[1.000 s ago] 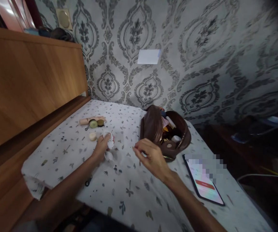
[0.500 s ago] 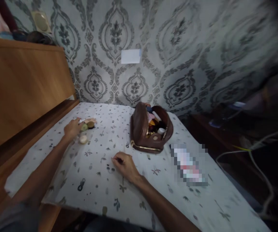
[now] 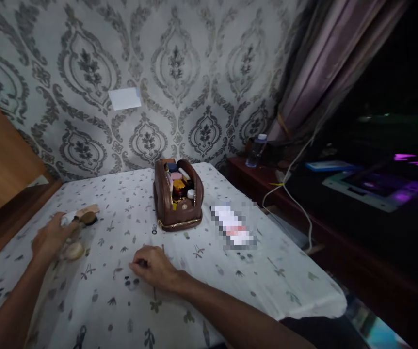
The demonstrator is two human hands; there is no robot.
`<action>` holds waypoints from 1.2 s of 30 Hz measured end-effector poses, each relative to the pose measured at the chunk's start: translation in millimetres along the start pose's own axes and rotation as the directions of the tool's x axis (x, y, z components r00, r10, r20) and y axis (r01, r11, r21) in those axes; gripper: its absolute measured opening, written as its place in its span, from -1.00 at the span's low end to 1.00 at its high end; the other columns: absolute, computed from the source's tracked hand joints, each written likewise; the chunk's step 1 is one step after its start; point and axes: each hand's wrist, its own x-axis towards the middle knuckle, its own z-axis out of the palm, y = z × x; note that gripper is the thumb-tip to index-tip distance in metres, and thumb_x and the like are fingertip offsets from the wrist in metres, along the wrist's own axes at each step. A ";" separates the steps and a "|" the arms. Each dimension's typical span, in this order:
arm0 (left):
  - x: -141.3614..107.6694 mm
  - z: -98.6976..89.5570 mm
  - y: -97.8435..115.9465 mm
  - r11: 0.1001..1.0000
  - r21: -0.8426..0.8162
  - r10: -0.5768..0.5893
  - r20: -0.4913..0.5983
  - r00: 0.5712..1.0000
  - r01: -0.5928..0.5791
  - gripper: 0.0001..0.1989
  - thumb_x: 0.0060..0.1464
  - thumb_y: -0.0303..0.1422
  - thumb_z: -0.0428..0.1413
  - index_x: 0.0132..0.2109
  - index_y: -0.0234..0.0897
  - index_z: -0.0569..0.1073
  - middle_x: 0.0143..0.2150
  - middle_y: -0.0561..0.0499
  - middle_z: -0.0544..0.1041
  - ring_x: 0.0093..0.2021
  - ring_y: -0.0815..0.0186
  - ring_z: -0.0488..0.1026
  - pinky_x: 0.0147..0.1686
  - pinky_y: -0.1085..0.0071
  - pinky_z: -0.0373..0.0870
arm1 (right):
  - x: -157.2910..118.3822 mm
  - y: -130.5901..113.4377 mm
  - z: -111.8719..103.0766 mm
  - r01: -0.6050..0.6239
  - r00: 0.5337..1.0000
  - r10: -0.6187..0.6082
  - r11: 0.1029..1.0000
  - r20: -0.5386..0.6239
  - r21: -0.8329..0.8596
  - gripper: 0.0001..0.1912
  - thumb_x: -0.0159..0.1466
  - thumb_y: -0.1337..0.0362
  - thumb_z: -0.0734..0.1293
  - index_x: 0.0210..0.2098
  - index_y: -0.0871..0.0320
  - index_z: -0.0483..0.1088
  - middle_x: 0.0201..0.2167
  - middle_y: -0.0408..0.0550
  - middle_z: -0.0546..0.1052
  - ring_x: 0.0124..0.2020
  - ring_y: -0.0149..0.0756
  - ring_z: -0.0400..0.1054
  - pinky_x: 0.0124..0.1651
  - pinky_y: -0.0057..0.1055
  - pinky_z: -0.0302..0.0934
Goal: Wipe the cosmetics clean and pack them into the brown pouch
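Note:
At the left of the cloth, my left hand (image 3: 51,237) has its fingers curled down at a cluster of small items. By its fingertips lie a white object (image 3: 67,218), a flat beige piece (image 3: 87,210) and a dark, round, brownish item (image 3: 88,218). A round cream-coloured item (image 3: 73,251) is just below the fingers. What the left fingers grip is hidden. My right hand (image 3: 154,265) rests closed on the cloth, thumb against fingers, with a dark spot inside that I cannot make out. Beyond it stands a brown cosmetic bag (image 3: 162,203), unzipped, holding bottles and small containers.
A phone-like blurred object (image 3: 233,228) lies right of the bag on the patterned tablecloth (image 3: 260,291). A clear bottle (image 3: 255,151), a white cable (image 3: 303,213) and a dark red surface (image 3: 238,169) are further right. A wooden panel (image 3: 5,160) borders the left.
The view has swung right, so the table things appear further left. My left hand now covers the green round item seen before. The right hand stays closed by the bag.

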 end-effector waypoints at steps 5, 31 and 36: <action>-53.5 -3.3 42.5 0.886 -0.460 0.070 0.025 0.997 -0.050 -0.53 -0.15 0.03 0.17 -0.12 -0.08 0.37 -0.45 0.12 0.50 -0.39 0.20 0.37 -0.43 0.44 0.23 | 2.2 -1.8 0.0 -0.085 0.993 0.111 0.905 -0.039 0.416 -0.67 0.18 0.20 0.40 -0.06 0.08 0.49 -0.19 -0.09 0.56 -0.31 -0.37 0.43 -0.30 -0.47 0.34; -126.2 76.5 80.4 0.757 -0.643 0.485 0.430 0.761 -0.119 -0.59 0.17 -0.01 -0.06 -0.11 -0.17 0.51 -0.28 0.00 0.57 -0.18 0.13 0.51 -0.05 0.26 0.37 | -4.3 3.0 -3.3 -0.085 0.992 0.108 0.957 -0.066 0.276 -0.47 -0.03 0.32 0.50 -0.05 0.13 0.41 -0.12 -0.05 0.55 -0.12 -0.14 0.43 0.00 -0.22 0.33; -129.0 81.5 77.4 0.583 -0.764 0.318 0.527 0.788 0.275 -0.58 0.06 0.04 0.07 -0.21 -0.21 0.53 -0.27 0.02 0.57 -0.15 0.16 0.50 -0.10 0.34 0.40 | -1.0 -0.3 -4.6 -0.061 0.991 0.103 0.913 -0.083 0.403 -0.43 -0.02 0.32 0.52 0.00 0.08 0.43 -0.04 -0.07 0.52 -0.01 -0.15 0.41 0.10 -0.24 0.29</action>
